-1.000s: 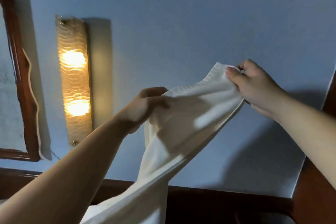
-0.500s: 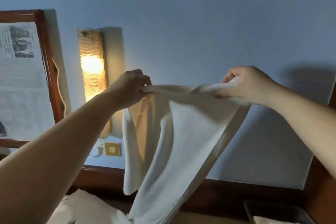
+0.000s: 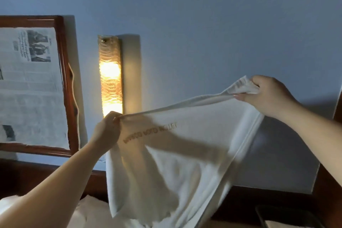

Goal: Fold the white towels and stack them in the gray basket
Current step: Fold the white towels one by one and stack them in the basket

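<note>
We hold the white towel [image 3: 172,163] up before the blue wall [image 3: 203,24], its top edge stretched taut: our left hand [image 3: 107,131] pinches one corner beside the lit lamp [image 3: 110,76], our right hand [image 3: 266,94] grips the other higher. Gold lettering shows reversed.

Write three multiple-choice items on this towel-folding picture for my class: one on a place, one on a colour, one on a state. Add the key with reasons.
1. Where is the lit wall lamp?
A. right of the framed newspaper
B. left of it
C. below the towel

2. What colour is the lettering on the white towel?
A. blue
B. gold
C. black

3. How is the towel held?
A. folded flat
B. dangling from one hand
C. stretched between both hands

Key: 1 A, the framed newspaper hangs to the lamp's left. 2 B, the letters look golden. 3 C, the left hand and right hand each pinch its top edge.
</note>
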### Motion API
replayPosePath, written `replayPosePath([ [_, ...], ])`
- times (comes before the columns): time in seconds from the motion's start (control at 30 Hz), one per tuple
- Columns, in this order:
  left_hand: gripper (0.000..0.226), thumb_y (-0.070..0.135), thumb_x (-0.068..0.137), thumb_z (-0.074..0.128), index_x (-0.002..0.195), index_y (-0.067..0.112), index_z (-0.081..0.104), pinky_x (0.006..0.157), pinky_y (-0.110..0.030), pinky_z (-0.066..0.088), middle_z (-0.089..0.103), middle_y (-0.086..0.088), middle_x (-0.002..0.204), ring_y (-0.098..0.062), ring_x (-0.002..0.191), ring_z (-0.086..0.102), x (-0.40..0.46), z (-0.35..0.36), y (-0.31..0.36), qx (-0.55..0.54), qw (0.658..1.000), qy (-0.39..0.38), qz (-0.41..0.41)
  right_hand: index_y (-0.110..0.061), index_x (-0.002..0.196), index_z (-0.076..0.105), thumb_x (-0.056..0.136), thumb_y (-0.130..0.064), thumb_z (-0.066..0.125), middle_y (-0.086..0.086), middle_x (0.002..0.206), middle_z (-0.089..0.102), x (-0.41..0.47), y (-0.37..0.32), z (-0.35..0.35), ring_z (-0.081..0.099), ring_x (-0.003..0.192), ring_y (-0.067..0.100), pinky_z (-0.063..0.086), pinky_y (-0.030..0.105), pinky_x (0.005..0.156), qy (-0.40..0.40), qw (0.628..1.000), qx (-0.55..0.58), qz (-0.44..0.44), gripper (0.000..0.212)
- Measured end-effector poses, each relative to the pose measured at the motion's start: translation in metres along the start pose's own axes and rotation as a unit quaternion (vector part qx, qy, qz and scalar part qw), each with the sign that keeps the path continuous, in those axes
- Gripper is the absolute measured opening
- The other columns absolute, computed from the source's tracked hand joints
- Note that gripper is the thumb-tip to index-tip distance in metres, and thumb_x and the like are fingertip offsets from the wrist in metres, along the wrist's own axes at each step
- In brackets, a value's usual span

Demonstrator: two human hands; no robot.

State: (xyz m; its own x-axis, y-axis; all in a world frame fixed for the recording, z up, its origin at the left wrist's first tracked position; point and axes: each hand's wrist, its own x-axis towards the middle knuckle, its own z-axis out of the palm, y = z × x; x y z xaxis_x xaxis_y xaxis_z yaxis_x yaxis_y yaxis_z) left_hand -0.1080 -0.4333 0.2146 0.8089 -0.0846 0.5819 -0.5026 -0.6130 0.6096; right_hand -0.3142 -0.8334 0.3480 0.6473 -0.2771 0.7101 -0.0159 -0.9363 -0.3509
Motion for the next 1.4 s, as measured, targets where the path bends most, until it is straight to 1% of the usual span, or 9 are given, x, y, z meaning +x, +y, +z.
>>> replayPosePath([
  [0.17,0.024,0.047,0.105,0.053,0.105,0.025,0.063,0.070,-0.046,0.062,0.073,-0.004,0.086,-0.021,0.075,0.073,0.001,-0.033,0.024,-0.049,0.998,-0.033,0.007,-0.011,0.084,0.064,0.084,-0.036,0.084,0.006,0.084,0.068,0.004,0.008,-0.011,0.064,0.080,0.024,0.042,0.030,0.065,0.012,0.999,0.027,0.029,0.032],
  [0.3,0.066,0.087,0.069,0.065,0.096,0.028,0.068,0.066,-0.042,0.063,0.075,0.004,0.083,-0.016,0.074,0.074,0.003,-0.054,0.033,-0.017,0.991,-0.101,0.082,-0.021,0.092,0.074,0.083,-0.028,0.084,-0.007,0.091,0.073,0.004,0.016,-0.024,0.065,0.086,0.009,0.045,0.029,0.073,0.011,0.990,0.116,0.074,0.015],
  [0.67,0.027,0.033,0.101,0.065,0.082,0.015,0.074,0.068,-0.039,0.059,0.070,-0.004,0.071,-0.023,0.067,0.069,0.005,-0.031,0.049,0.036,0.995,-0.080,0.055,-0.013,0.093,0.077,0.085,-0.025,0.085,0.013,0.100,0.077,0.004,0.048,-0.013,0.071,0.090,0.025,0.048,0.034,0.075,-0.022,0.948,0.288,0.136,0.016],
  [0.8,0.014,0.018,0.102,0.062,0.092,0.018,0.072,0.075,-0.037,0.061,0.071,-0.005,0.086,-0.025,0.080,0.069,0.005,-0.003,0.044,0.078,0.984,-0.158,-0.009,-0.011,0.090,0.078,0.086,-0.009,0.081,0.010,0.096,0.079,0.001,0.021,0.002,0.076,0.095,0.027,0.057,0.040,0.083,-0.056,0.945,0.312,0.084,0.006],
  [0.97,0.034,0.061,0.087,0.075,0.115,0.044,0.064,0.089,-0.025,0.058,0.068,0.017,0.117,-0.004,0.104,0.067,-0.022,0.033,0.093,0.024,0.947,-0.315,0.052,-0.016,0.086,0.076,0.070,-0.034,0.084,-0.002,0.081,0.077,-0.001,-0.024,0.028,0.075,0.081,0.021,0.061,0.044,0.076,-0.120,0.965,0.234,0.012,0.026],
  [1.03,0.054,0.080,0.078,0.068,0.118,0.043,0.064,0.087,-0.021,0.057,0.067,0.024,0.115,0.000,0.105,0.066,-0.035,0.040,0.124,-0.034,0.947,-0.300,0.112,-0.014,0.074,0.062,0.069,-0.032,0.084,-0.011,0.060,0.062,-0.002,-0.035,0.037,0.059,0.056,0.012,0.047,0.031,0.052,-0.137,0.969,0.204,0.003,0.028],
  [1.13,0.059,0.087,0.074,0.065,0.109,0.040,0.069,0.082,-0.023,0.060,0.071,0.023,0.103,0.003,0.096,0.068,-0.042,0.049,0.153,-0.075,0.950,-0.252,0.167,-0.014,0.072,0.055,0.075,-0.023,0.081,-0.014,0.051,0.048,-0.003,-0.041,0.049,0.044,0.049,0.005,0.034,0.023,0.047,-0.152,0.971,0.184,0.006,0.028],
  [1.23,0.038,0.069,0.090,0.063,0.098,0.033,0.072,0.080,-0.033,0.063,0.073,0.017,0.091,0.001,0.084,0.069,-0.038,0.056,0.165,-0.079,0.963,-0.193,0.171,-0.019,0.070,0.053,0.076,-0.023,0.084,-0.018,0.047,0.046,-0.006,-0.041,0.051,0.043,0.045,-0.001,0.033,0.015,0.043,-0.155,0.965,0.210,0.035,0.031],
  [1.4,0.021,0.030,0.104,0.052,0.091,0.025,0.067,0.072,-0.037,0.058,0.070,0.007,0.081,-0.014,0.077,0.067,-0.032,0.058,0.173,-0.109,0.974,-0.146,0.132,-0.014,0.080,0.066,0.078,-0.039,0.086,-0.005,0.066,0.064,-0.024,-0.029,0.055,0.057,0.061,0.012,0.043,0.030,0.060,-0.149,0.958,0.235,0.071,0.032],
])
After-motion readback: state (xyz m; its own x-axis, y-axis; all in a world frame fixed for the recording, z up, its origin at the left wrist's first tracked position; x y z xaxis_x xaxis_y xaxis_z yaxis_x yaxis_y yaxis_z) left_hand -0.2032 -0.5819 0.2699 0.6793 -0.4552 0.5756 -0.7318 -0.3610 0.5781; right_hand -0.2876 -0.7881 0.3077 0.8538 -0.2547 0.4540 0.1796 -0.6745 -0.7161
